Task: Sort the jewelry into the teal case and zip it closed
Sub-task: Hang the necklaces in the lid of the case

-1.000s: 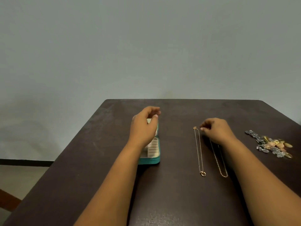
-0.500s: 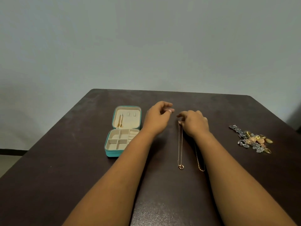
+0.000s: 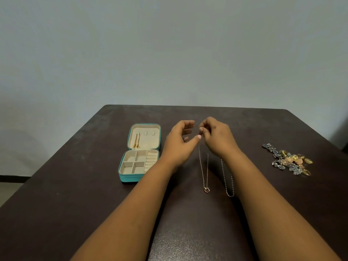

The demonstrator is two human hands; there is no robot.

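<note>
The teal case point(image 3: 129, 178) lies open on the dark table, cream compartments bare, with gold drop earrings point(image 3: 136, 143) hanging in its lid. My right hand point(image 3: 218, 137) pinches the top end of a thin gold pendant necklace point(image 3: 203, 170), which hangs down to a ring pendant point(image 3: 206, 189) near the table. My left hand point(image 3: 179, 143) is close beside it, fingers curled apart, thumb tip touching the right hand's fingers; whether it grips the chain I cannot tell. A second chain necklace point(image 3: 228, 178) lies flat, partly under my right forearm.
A heap of silver, gold and pink jewelry pieces point(image 3: 290, 160) lies at the right of the table point(image 3: 75, 194). The table's left edge drops to the floor; a grey wall stands behind it.
My left hand left the case, uncovering it, and moved right to meet the right hand. The right hand has lifted the top end of the pendant necklace off the table.
</note>
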